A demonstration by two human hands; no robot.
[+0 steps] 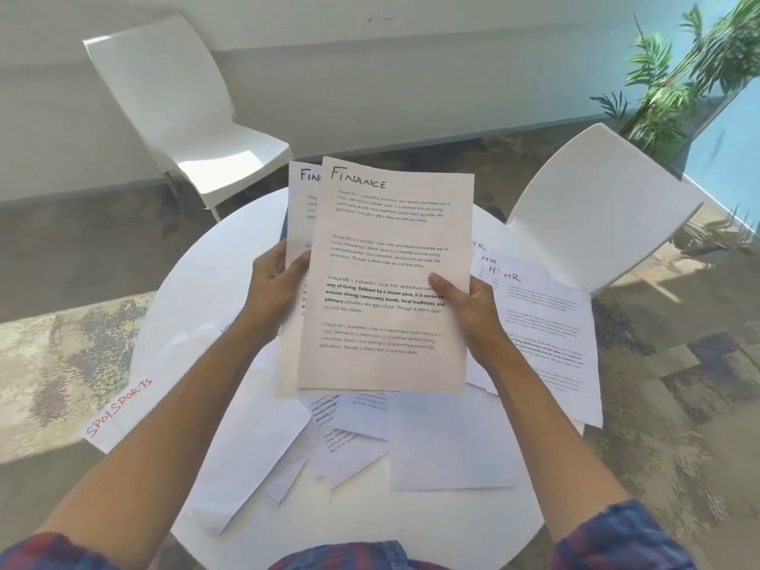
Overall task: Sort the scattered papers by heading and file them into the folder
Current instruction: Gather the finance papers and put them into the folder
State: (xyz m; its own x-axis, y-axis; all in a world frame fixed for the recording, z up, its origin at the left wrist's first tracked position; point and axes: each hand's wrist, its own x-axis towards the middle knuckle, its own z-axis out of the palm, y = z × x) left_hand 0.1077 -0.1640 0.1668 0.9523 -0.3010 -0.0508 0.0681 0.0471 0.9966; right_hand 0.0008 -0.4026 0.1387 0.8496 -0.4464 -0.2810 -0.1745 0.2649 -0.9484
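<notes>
The FINANCE sheets (386, 277) are held up above the round counter (185, 306), two headings showing, one sheet offset behind the other. The left hand (275, 290) pinches their left edge and the right hand (464, 306) grips the right edge. Below lie the HR pile (547, 322) to the right, SPORTS pages (119, 409) at the left rim, and loose unsorted papers (362, 438). No folder is visible. Risk: the overhanging SPORTS pages could likely slide off if nudged, and the misaligned sheets may slip.

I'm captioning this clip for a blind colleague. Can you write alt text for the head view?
Two hands, left and right, hold up Finance sheets above a round white table. HR papers lie to the right, Sports papers to the left, loose sheets beneath.
</notes>
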